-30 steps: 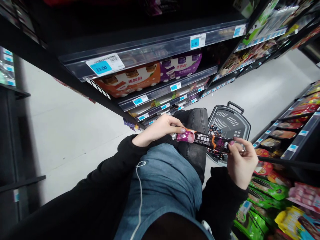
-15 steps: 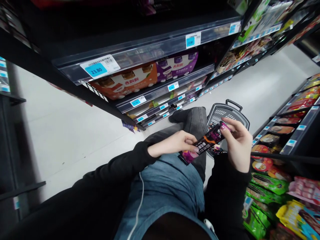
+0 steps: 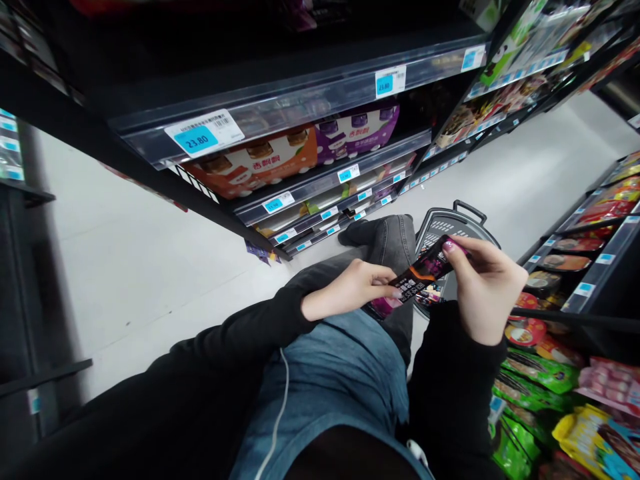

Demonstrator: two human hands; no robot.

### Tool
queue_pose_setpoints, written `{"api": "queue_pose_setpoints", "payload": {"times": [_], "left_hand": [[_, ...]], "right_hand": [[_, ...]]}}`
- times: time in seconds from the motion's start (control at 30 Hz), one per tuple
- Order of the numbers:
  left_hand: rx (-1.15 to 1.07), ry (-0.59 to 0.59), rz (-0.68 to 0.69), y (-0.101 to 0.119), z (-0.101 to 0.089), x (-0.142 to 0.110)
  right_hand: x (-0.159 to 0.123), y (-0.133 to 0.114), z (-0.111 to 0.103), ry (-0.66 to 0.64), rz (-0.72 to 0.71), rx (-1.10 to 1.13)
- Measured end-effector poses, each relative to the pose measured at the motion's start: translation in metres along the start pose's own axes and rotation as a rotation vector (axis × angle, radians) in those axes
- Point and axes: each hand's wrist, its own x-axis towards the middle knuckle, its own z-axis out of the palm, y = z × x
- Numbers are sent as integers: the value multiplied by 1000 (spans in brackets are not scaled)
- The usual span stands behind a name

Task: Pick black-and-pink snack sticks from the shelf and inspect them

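Sachet point(image 3: 424, 269) seemingly above shopping basket point(image 3: 463, 219)

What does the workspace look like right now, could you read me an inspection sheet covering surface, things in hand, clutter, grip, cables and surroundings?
Surface: pale floor with a few dark specks.
Things in hand: one slim black-and-purple packet, held slantwise in the air, its lower end toward the body.
Clutter: small items in the grey basket, partly hidden.
Grip: left grip pinches the packet's lower part; right grip pinches its upper end.
Cables: one white cord over the blue top, apart from the packet.
Surroundings: shelves with orange multipack, purple multipack and price tags; green packets at the picture's right.
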Motion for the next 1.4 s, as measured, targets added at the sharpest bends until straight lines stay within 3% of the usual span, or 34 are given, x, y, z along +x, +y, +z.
{"api": "queue_pose_setpoints", "payload": {"times": [0.27,0.47,0.8,0.9,0.97,1.1,1.2,1.27,1.4], "left_hand": [[-17,-32,-38,0,-3,1],[-138,-175,-105,0,-6,0],[4,-177,-49,9,-11,1],[-169,-163,-106,5,-10,2],[-441,-187,-187,0,-9,1],[-897,-390,-329,-7,-6,-3],[-896,-559,-337,-6,-4,-4],[-843,-594,-322,-4,-1,-3],[-763,-421,-287,-1,1,0]], "right_hand": [[0,2,-1,-13,38,7],[5,8,-7,66,65,13],[8,14,-13,99,157,54],[7,15,-15,112,132,115],[6,16,-17,133,97,214],[4,18,-19,63,34,531],[2,21,-16,-76,-14,734],[1,24,-15,-137,-23,790],[-2,30,-17,-128,17,731]]}}
